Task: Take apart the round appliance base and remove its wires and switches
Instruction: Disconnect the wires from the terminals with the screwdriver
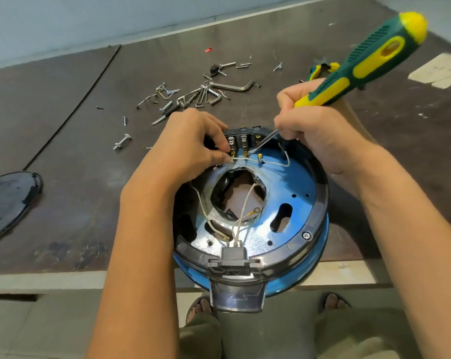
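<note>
The round appliance base (294, 195), blue metal with a black plastic rim, lies open side up at the table's near edge. White wires (241, 216) run from a black connector block (233, 255) at the near rim through the central hole. Brass switch terminals (243, 145) stand at the far rim. My left hand (190, 141) pinches a white wire at the leftmost terminal. My right hand (312, 125) grips a green and yellow screwdriver (369, 58), its metal shaft slanting down to the terminals.
Loose screws, bolts and hex keys (193, 95) are scattered on the dark table beyond the base. A dark round cover plate (9, 200) lies at the left edge. A second green and yellow tool (322, 69) and pale paper (441, 71) sit at far right.
</note>
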### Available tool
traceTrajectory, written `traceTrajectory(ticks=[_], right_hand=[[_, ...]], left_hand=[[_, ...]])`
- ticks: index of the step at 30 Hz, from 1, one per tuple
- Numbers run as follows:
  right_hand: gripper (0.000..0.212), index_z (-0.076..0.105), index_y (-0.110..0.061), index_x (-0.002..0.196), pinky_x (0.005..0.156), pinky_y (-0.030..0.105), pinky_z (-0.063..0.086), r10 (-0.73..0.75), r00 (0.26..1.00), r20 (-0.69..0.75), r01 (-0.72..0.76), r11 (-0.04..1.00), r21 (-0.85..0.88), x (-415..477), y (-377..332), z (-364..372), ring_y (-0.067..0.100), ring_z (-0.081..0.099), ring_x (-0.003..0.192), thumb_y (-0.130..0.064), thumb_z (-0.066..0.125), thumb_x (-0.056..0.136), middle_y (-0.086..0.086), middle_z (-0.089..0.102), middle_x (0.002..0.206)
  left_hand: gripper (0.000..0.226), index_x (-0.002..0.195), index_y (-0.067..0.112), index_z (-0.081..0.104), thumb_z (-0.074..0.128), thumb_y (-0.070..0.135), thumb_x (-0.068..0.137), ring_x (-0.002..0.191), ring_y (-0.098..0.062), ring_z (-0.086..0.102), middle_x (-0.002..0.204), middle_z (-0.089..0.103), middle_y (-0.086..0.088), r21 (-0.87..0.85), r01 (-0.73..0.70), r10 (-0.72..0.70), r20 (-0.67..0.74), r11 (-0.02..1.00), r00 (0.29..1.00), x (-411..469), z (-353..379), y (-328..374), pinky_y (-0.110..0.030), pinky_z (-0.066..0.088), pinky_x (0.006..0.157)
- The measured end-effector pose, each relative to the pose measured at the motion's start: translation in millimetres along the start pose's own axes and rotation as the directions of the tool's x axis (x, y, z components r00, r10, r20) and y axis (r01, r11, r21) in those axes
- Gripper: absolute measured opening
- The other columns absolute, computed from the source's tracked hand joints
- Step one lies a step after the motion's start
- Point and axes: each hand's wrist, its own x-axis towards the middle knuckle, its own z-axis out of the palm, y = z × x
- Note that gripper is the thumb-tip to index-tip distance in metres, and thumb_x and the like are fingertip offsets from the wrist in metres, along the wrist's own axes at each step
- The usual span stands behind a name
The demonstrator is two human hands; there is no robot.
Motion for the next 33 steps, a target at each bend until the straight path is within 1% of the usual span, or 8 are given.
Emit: traceTrajectory(ticks=[5, 8, 10, 15, 21, 28, 31, 33], right_hand=[[0.024, 0.044, -0.014, 0.052, 0.054, 0.040, 0.025, -0.066, 0.992, 0.106, 0.067, 0.998, -0.006, 0, 1, 3, 0.020, 0.035, 0.057, -0.001, 0.058, 0.067, 0.004, 0.039, 0.054], [0.015, 0.054, -0.011, 0.057, 0.050, 0.023, 0.033, -0.081, 0.969, 0.235, 0.114, 0.985, -0.131, 3, -2, 4, 0.008, 0.043, 0.055, -0.005, 0.060, 0.069, 0.002, 0.048, 0.053], [0.015, 0.054, -0.011, 0.058, 0.053, 0.023, 0.034, -0.092, 0.960, 0.266, 0.130, 0.983, -0.129, 4, -2, 3, 0.009, 0.044, 0.058, -0.005, 0.060, 0.070, 0.013, 0.050, 0.059], [0.023, 0.048, -0.017, 0.053, 0.055, 0.036, 0.026, -0.131, 0.939, 0.317, 0.146, 0.989, -0.023, 2, 2, -1, 0.019, 0.036, 0.057, -0.002, 0.060, 0.068, 0.004, 0.041, 0.054], [0.012, 0.058, -0.002, 0.063, 0.053, 0.015, 0.035, -0.163, 0.919, 0.359, 0.257, 0.938, -0.232, -2, 2, 0, 0.004, 0.047, 0.056, -0.001, 0.059, 0.075, -0.005, 0.052, 0.056], [0.009, 0.059, -0.001, 0.066, 0.053, 0.020, 0.037, -0.131, 0.897, 0.423, 0.257, 0.932, -0.255, -1, -3, -4, 0.009, 0.048, 0.058, -0.002, 0.060, 0.075, 0.007, 0.056, 0.061], [0.009, 0.060, -0.007, 0.065, 0.052, 0.016, 0.036, -0.115, 0.902, 0.417, 0.237, 0.938, -0.253, -2, -11, -5, 0.006, 0.049, 0.056, -0.004, 0.061, 0.074, 0.000, 0.054, 0.058], [0.014, 0.059, -0.012, 0.064, 0.052, 0.015, 0.036, -0.104, 0.900, 0.422, 0.235, 0.933, -0.271, -4, -12, -3, 0.006, 0.049, 0.056, -0.003, 0.062, 0.075, -0.002, 0.054, 0.058]], left_hand=[[0.011, 0.088, 0.023, 0.080, 0.083, 0.020, 0.077, 0.114, -0.009, 0.055, 0.131, 0.060, 0.007, 0.123, -0.057, 0.041, 0.132, 0.991, 0.990, -3, 0, 2, -0.023, 0.040, 0.097], [0.015, 0.097, 0.026, 0.078, 0.075, 0.016, 0.085, 0.128, -0.014, 0.047, 0.145, 0.049, 0.011, 0.169, -0.091, 0.048, 0.240, 0.981, 0.969, -5, -7, 1, -0.023, 0.032, 0.102], [0.020, 0.100, 0.027, 0.077, 0.072, 0.013, 0.087, 0.132, -0.013, 0.044, 0.147, 0.046, 0.014, 0.158, -0.088, 0.043, 0.270, 0.984, 0.962, -7, -10, -2, -0.023, 0.030, 0.105], [0.028, 0.101, 0.024, 0.077, 0.068, 0.002, 0.086, 0.123, -0.015, 0.050, 0.144, 0.049, 0.015, 0.136, -0.071, 0.040, 0.218, 0.988, 0.975, -12, -7, 0, -0.018, 0.034, 0.096], [0.032, 0.100, 0.027, 0.073, 0.067, -0.001, 0.084, 0.123, -0.015, 0.050, 0.146, 0.046, 0.015, 0.159, -0.061, 0.019, 0.254, 0.985, 0.967, -11, -6, -1, -0.019, 0.032, 0.092], [0.016, 0.093, 0.024, 0.077, 0.076, 0.012, 0.082, 0.116, -0.016, 0.055, 0.133, 0.058, 0.006, 0.170, -0.107, 0.076, 0.178, 0.980, 0.981, -11, 1, -3, -0.024, 0.040, 0.100], [0.016, 0.091, 0.023, 0.074, 0.072, 0.010, 0.082, 0.109, -0.018, 0.056, 0.129, 0.058, 0.010, 0.178, -0.091, 0.068, 0.128, 0.980, 0.989, -15, 6, -4, -0.039, 0.049, 0.090], [0.016, 0.089, 0.029, 0.071, 0.072, 0.014, 0.084, 0.109, -0.017, 0.055, 0.130, 0.056, 0.017, 0.181, -0.055, 0.037, 0.098, 0.982, 0.994, -18, 7, -3, -0.037, 0.049, 0.081]])
